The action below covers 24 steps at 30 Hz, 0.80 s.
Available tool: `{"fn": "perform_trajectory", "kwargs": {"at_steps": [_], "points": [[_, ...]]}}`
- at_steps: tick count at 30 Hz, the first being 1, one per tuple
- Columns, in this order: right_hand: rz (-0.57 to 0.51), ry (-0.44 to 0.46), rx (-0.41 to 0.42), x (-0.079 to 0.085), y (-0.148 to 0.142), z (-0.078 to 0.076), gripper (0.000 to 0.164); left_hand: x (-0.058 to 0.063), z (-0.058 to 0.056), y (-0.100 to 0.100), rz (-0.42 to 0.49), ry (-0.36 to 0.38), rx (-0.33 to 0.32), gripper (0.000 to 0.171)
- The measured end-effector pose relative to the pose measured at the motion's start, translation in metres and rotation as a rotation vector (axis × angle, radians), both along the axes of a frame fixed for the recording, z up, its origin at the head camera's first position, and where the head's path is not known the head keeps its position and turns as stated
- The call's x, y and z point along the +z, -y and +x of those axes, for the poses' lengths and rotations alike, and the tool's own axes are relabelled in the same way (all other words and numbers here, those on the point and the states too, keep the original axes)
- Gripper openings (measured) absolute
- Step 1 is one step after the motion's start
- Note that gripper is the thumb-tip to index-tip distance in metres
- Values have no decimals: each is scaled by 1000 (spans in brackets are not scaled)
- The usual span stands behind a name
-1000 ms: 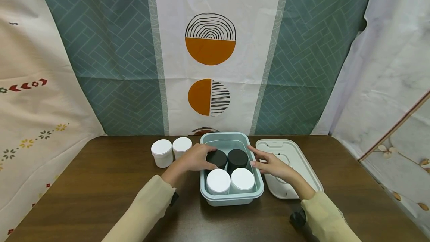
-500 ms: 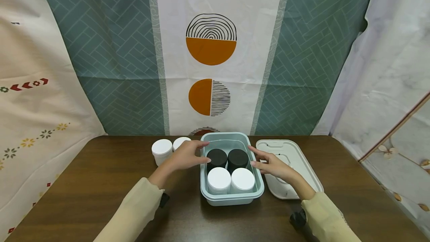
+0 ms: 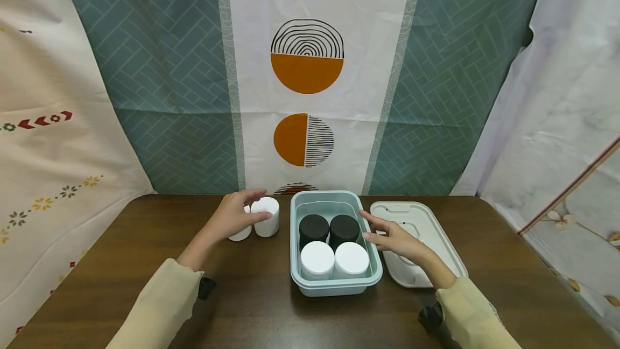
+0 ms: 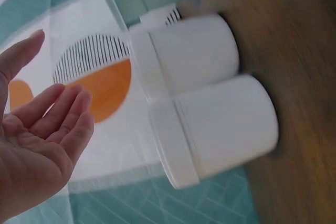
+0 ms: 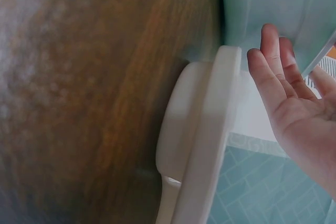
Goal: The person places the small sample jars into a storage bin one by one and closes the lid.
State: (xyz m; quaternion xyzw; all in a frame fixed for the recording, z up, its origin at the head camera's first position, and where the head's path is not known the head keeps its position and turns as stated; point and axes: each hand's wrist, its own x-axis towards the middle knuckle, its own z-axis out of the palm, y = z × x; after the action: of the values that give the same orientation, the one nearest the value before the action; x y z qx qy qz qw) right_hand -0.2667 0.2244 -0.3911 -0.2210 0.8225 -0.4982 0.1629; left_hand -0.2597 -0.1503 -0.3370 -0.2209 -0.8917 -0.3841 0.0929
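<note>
Two white screw-top jars stand side by side left of the bin; my left hand (image 3: 234,215) hovers over them, thumb and fingers spread with nothing between. In the left wrist view the nearer jar (image 4: 226,127) and the other jar (image 4: 197,53) are apart from the palm. A pale blue bin (image 3: 336,287) holds two black-lidded jars (image 3: 314,229) behind two white-lidded jars (image 3: 317,259). At the bin's right rim rests my right hand (image 3: 394,238), its fingers loosely extended. The right wrist view shows those fingers beside the bin's wall (image 5: 273,3).
A white lid (image 3: 448,252) lies on the brown table (image 3: 261,306) right of the bin, partly under my right forearm. A patterned curtain (image 3: 189,79) hangs behind the table's back edge.
My left hand has drawn away from the black-lidded jar in the bin and moved left to above the two white jars. The right hand stays at the bin's rim.
</note>
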Motion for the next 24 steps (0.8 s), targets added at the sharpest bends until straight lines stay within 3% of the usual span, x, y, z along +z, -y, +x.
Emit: {"fn": "perform_trajectory", "kwargs": {"at_steps": [13,24], "points": [[3,-1,-2,0,0,0,64,-15,-9,45,-51,48,187,64],[2,2,-6,0,0,0,64,-36,-19,56,-165,93,236,74]]}}
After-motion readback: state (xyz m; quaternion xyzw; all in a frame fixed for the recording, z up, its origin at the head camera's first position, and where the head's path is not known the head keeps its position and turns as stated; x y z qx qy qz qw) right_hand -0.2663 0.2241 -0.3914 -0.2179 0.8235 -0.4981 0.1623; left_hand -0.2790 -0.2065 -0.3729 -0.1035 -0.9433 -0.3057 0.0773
